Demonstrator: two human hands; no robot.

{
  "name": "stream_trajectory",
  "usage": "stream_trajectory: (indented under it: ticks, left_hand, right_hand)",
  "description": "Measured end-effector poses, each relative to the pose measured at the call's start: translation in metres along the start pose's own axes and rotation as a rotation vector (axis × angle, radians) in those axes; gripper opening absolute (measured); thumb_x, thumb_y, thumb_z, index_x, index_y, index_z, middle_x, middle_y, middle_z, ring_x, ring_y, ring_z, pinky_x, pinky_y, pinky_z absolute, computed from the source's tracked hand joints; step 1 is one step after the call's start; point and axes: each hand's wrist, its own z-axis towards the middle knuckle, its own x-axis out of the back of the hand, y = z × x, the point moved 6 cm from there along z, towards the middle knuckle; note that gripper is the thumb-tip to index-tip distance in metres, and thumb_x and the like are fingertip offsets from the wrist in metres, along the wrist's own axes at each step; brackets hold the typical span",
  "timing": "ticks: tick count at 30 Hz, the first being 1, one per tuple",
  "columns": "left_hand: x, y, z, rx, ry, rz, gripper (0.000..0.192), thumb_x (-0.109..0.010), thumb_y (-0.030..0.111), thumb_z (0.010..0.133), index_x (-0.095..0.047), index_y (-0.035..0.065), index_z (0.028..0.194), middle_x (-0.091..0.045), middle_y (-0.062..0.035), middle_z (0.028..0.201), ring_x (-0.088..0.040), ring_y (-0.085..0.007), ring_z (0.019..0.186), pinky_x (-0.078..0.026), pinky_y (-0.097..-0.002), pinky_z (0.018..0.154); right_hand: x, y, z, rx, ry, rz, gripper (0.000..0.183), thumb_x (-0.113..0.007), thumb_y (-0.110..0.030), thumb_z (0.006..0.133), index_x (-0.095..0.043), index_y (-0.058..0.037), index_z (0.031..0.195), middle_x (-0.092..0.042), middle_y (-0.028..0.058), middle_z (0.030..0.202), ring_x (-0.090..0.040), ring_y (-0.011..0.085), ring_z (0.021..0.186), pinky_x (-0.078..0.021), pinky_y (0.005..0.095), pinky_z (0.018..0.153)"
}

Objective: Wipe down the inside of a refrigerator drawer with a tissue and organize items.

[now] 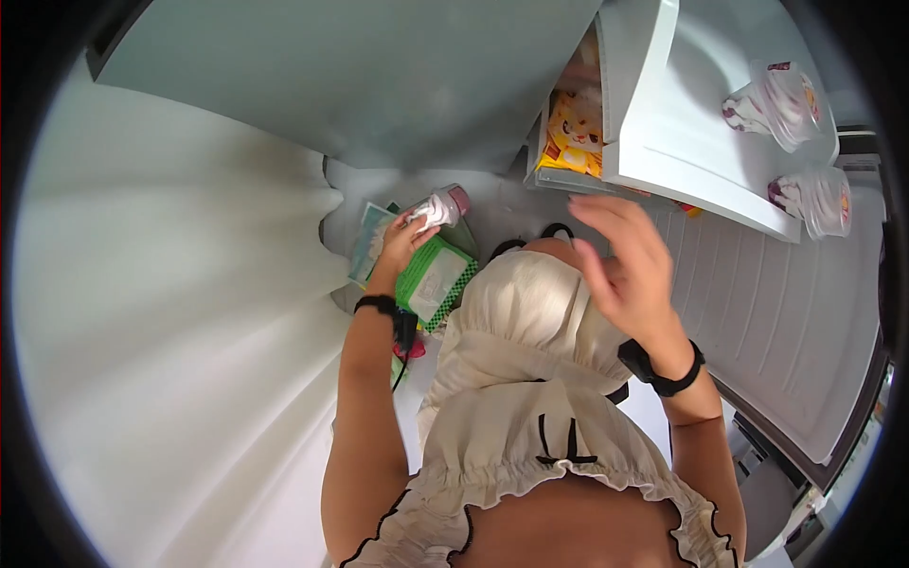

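My left hand (401, 245) grips a clear plastic cup (446, 204) with a white and pink swirl inside and a pinkish end. It is above a green packet (434, 277) with a pale window and a checkered edge. My right hand (628, 263) is raised with its fingers apart and nothing in it, near the lower edge of a white drawer (699, 186). Two similar swirl-filled clear cups, an upper cup (785, 106) and a lower cup (817, 202), are at the right end of the drawer.
Yellow packets (572, 135) show in an opening left of the drawer. An open, ribbed refrigerator door (781, 305) is at the right. A grey-green panel (355, 78) spans the top. White curtain-like fabric (177, 270) hangs at left. A pale blue packet (369, 238) lies beside the green one.
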Motion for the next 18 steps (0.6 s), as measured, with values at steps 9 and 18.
stream_trajectory:
  ticks: [9,18]
  left_hand:
    - [-0.125,0.094,-0.174,-0.119,-0.857,-0.444,0.058,-0.067,0.013,0.078,-0.036,0.0005,0.125,-0.052,-0.0163,0.115,-0.059,-0.0282,0.098,-0.055,-0.0397,0.077]
    - [-0.227,0.152,-0.258,-0.201,-1.079,-0.434,0.076,-0.070,0.019,0.075,-0.026,0.0032,0.134,-0.049,-0.0167,0.120,-0.053,-0.0291,0.108,-0.052,-0.0442,0.082]
  right_hand:
    - [-0.036,-0.022,-0.006,-0.373,-0.242,0.677,0.091,-0.084,-0.023,0.053,-0.036,-0.0085,0.129,-0.032,0.0134,0.133,-0.037,0.0291,0.120,-0.0395,0.0377,0.093]
    - [0.066,-0.043,0.002,0.035,0.215,0.355,0.092,-0.086,-0.028,0.049,-0.041,-0.0030,0.125,-0.046,0.0127,0.122,-0.046,0.0241,0.112,-0.0373,0.0361,0.093]
